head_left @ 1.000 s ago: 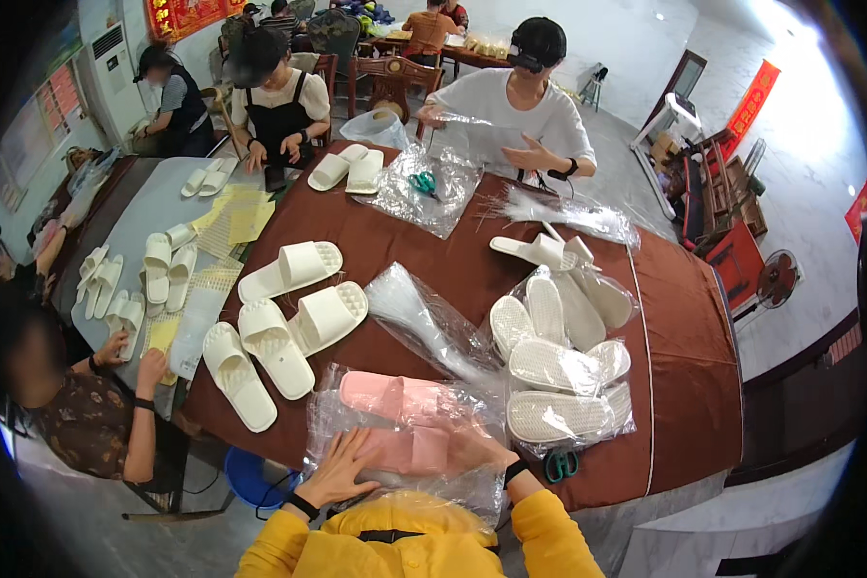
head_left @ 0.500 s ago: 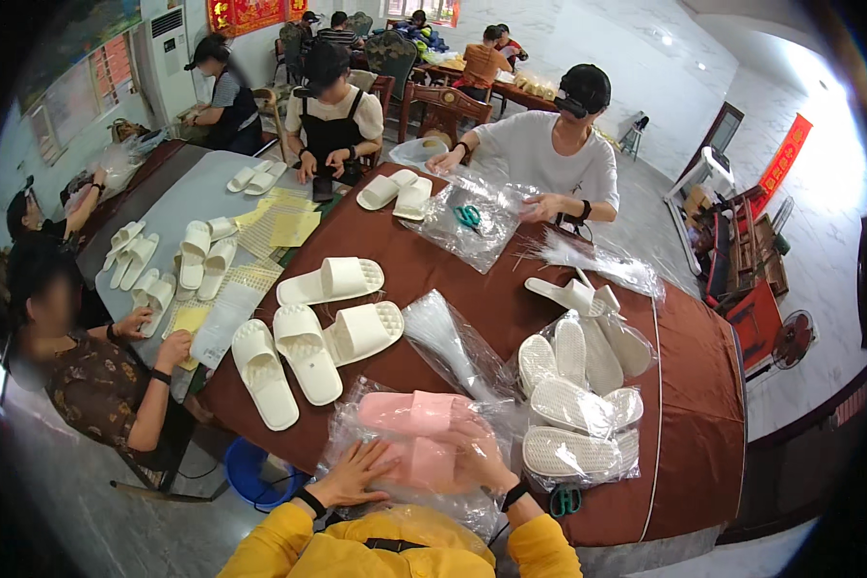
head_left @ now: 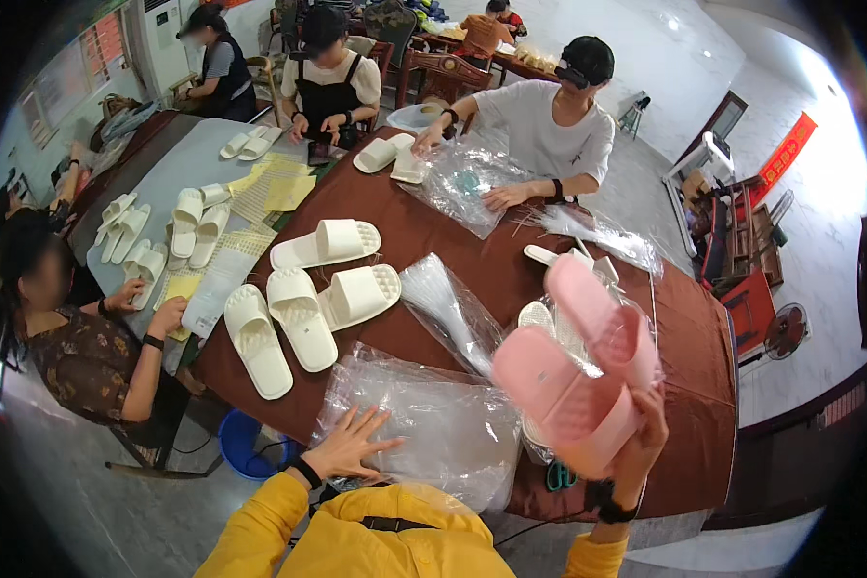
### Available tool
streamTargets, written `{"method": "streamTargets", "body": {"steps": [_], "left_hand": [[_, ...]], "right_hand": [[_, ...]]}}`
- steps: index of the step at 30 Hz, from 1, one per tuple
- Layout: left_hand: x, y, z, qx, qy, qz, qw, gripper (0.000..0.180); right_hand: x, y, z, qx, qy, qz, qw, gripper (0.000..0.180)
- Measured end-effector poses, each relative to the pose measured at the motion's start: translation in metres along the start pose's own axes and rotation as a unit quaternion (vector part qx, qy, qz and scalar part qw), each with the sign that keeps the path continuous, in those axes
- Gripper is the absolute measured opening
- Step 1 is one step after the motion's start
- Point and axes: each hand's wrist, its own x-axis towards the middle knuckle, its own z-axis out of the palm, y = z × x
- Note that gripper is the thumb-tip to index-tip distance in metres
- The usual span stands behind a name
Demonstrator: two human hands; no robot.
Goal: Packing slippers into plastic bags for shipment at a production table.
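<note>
1. So, from my remote post I find the pair of pink slippers (head_left: 539, 376) lifted above the right part of the brown tablecloth (head_left: 414, 231), tilted, with the heel ends pointing up and to the left.
2. I see the right hand (head_left: 647, 429) gripping that pair near its strap end, fingers curled at the outer side (the rest of the grip is hidden from me behind the slippers).
3. I have the left hand (head_left: 354, 445) palm down with fingers spread, resting on a clear plastic bag (head_left: 443, 424) that lies wrinkled along the near table edge.
4. Behind the pink pair I make out bagged white slippers (head_left: 536, 314), mostly covered from this angle; the dark teal scissors (head_left: 559, 475) lie near the bag's right side.
5. Beyond the left hand I count four cream slippers (head_left: 302, 318), and to their right a packet of thin white strips (head_left: 448, 313).
6. Across the table I view a co-worker in a white T-shirt (head_left: 554, 125), one hand on another clear sheet (head_left: 443, 193).
7. I also catch a blue bucket (head_left: 244, 448) on the floor at left.
</note>
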Motion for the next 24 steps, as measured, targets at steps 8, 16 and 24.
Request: {"method": "streamTargets", "body": {"steps": [8, 16, 24], "left_hand": [[0.000, -0.010, 0.003, -0.125, 0.054, -0.010, 0.991, 0.105], [-0.003, 0.034, -0.009, 0.082, -0.019, -0.125, 0.989, 0.089], [-0.049, 0.017, 0.019, 0.183, -0.041, -0.137, 0.973, 0.096]], "right_hand": [[-0.129, 0.007, 0.120, 0.075, -0.221, -0.010, 0.972, 0.048], [-0.222, 0.086, 0.171, -0.009, -0.257, 0.016, 0.966, 0.042], [-0.247, 0.125, 0.171, 0.075, -0.309, 0.021, 0.948, 0.081]]}}
